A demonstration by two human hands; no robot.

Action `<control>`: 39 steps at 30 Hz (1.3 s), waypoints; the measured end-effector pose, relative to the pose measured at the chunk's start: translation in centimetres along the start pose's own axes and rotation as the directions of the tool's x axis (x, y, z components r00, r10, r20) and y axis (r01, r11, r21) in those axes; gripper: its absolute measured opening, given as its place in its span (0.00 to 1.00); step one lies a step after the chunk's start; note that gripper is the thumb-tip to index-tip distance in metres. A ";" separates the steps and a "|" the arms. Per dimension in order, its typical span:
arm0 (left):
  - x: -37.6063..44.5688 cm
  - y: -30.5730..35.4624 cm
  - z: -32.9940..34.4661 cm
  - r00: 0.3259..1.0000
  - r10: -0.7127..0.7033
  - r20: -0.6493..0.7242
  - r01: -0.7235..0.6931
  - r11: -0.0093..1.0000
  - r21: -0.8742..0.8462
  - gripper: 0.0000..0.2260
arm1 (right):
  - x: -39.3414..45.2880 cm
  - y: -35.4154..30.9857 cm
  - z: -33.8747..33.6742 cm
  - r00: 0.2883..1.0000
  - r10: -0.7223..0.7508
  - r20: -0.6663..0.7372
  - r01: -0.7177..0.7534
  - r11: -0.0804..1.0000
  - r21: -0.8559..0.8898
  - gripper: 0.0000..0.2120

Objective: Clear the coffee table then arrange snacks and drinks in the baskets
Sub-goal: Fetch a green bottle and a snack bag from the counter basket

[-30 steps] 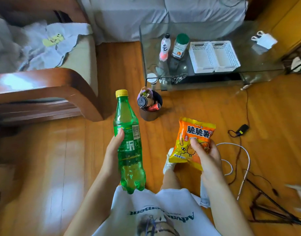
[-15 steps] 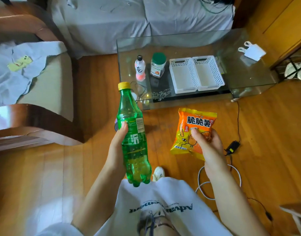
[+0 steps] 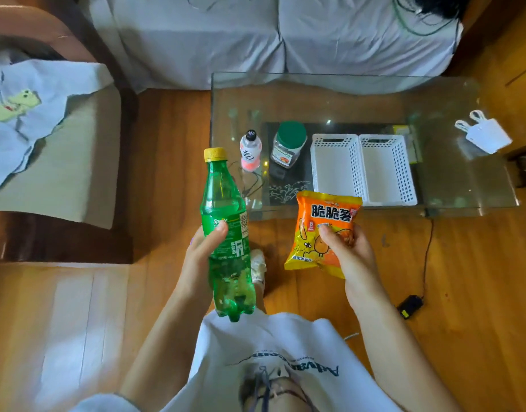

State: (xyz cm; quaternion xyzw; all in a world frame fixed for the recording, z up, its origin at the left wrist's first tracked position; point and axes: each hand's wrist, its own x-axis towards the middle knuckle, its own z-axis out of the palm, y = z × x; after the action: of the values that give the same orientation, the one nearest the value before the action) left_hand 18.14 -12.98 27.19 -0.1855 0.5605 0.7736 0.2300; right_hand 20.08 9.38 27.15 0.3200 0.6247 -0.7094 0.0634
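My left hand [image 3: 200,257] grips a green soda bottle [image 3: 226,209] with a yellow cap, held upright above the floor. My right hand [image 3: 350,254] holds an orange snack bag [image 3: 321,224] by its lower right part. Ahead stands the glass coffee table [image 3: 463,185]. On it two white perforated baskets [image 3: 334,165] [image 3: 385,168] sit side by side, both empty. Left of them stand a small bottle with pink drink [image 3: 250,150] and a green-lidded jar [image 3: 287,144].
A small white paper bag [image 3: 486,133] lies at the table's right end. A sofa with a grey cover [image 3: 270,37] runs behind the table. An armchair with a cloth and a yellow-green phone [image 3: 16,104] is at left. A black adapter [image 3: 410,304] and cable lie on the wooden floor.
The table and baskets have drawn nearer and lower in view as I moved toward them. The floor bin with cans has dropped out of sight. Both hands keep their holds.
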 end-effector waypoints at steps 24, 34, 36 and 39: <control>31.2 -7.3 -2.6 0.941 0.142 -0.308 0.016 0.889 0.458 0.32 | 31.1 8.9 4.4 0.941 0.328 -0.082 -0.337 0.891 -0.305 0.26; 34.2 -12.0 -3.7 0.956 0.152 -0.250 -0.033 0.905 0.424 0.32 | 37.0 13.1 5.8 0.919 0.390 -0.054 -0.368 0.802 -0.471 0.26; 34.4 -12.1 -3.8 0.960 0.146 -0.240 -0.038 0.915 0.402 0.32 | 37.8 13.5 6.5 0.917 0.396 -0.035 -0.359 0.787 -0.502 0.25; 34.5 -12.0 -3.8 0.966 0.125 -0.228 -0.032 0.928 0.372 0.33 | 38.8 13.9 7.4 0.919 0.394 0.009 -0.321 0.760 -0.565 0.22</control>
State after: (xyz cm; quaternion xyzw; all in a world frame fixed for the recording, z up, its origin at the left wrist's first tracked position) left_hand -3.48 -8.36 -2.11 -0.2119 0.7258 0.6353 0.1574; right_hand -6.43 11.60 -5.23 0.3554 0.7245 -0.4916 0.3272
